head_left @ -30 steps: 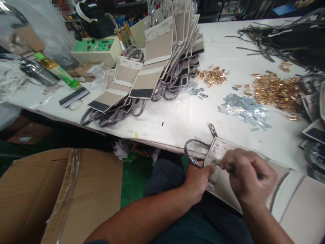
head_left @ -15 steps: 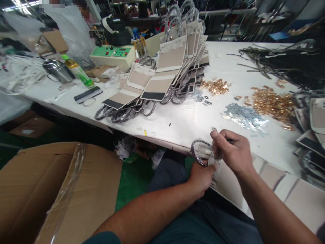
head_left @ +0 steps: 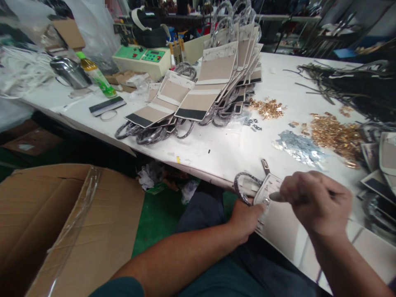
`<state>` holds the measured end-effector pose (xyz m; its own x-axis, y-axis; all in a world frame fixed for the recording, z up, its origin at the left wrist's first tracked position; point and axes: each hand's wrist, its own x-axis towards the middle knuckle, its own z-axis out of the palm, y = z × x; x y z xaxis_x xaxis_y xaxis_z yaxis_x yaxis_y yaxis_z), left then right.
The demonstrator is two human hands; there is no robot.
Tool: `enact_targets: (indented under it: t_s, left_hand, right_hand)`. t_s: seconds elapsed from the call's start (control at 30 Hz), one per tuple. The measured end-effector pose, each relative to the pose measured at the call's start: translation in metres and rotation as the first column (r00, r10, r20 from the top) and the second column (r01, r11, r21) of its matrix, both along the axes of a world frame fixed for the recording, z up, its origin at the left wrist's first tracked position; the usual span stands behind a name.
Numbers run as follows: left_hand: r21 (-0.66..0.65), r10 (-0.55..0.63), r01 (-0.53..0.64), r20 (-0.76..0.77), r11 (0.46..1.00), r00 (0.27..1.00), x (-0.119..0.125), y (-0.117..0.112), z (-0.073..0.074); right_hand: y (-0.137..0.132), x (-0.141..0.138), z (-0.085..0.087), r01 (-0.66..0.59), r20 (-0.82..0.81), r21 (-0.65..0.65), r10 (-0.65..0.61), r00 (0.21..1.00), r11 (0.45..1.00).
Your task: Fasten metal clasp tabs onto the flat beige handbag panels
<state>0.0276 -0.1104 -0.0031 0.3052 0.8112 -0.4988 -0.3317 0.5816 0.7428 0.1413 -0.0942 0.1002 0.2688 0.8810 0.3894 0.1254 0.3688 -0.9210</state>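
Observation:
My left hand is closed on the edge of a beige bag panel, its thumb on the pale top strip beside a small metal piece. A plastic-wrapped loop handle arches out from that end of the panel. Just beyond the strip a dark tab with a metal fitting sticks out. My right hand is closed round a slim grey tool, its kind unclear, with the tip over the strip near my left thumb. Whether the tip touches is hard to tell.
Stacked bag panels with wrapped handles stand across the table. Gold clips and flat silver plates lie in heaps to the right. More panels are at the right edge. A cardboard box stands at lower left.
My right hand has moved right and slightly down, away from the tab end, uncovering the tab and the pale strip. My left hand keeps its hold on the panel.

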Motion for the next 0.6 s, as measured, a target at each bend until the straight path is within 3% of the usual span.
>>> enact_targets:
  t_s: [0.07,0.13,0.27,0.33,0.43,0.5,0.6]
  left_hand:
    - [-0.004,-0.004,0.004,0.003,1.0,1.0,0.0,0.0,-0.001]
    - [-0.006,0.001,-0.001,0.0,1.0,1.0,0.001,0.001,-0.001]
    - [-0.018,-0.009,0.008,-0.025,1.0,1.0,0.0,0.002,0.001]
    - [-0.023,-0.022,0.022,-0.016,0.999,1.0,-0.001,0.003,0.002]
    - [-0.037,-0.033,0.034,0.017,0.999,0.999,-0.003,0.003,0.003]
    - [-0.055,-0.037,0.038,0.024,0.998,0.999,-0.003,0.003,0.003]
    - [-0.088,-0.032,0.034,0.027,0.996,0.999,-0.003,0.004,0.003]
  right_hand:
    - [-0.005,-0.008,0.002,0.055,-0.104,0.151,-0.04,0.994,0.987]
    - [-0.009,-0.011,-0.006,0.088,-0.069,0.173,-0.077,0.995,0.981]
    - [-0.016,0.004,-0.035,0.121,0.075,-0.063,-0.116,0.99,0.991]
    - [-0.02,0.018,-0.038,0.189,0.188,-0.118,-0.165,0.968,0.975]
    - [-0.02,0.038,-0.032,0.312,0.411,-0.233,-0.197,0.89,0.921]
    - [-0.017,0.048,-0.032,0.359,0.585,-0.294,-0.131,0.801,0.886]
    - [-0.012,0.06,-0.048,0.386,0.765,-0.329,0.004,0.644,0.862]
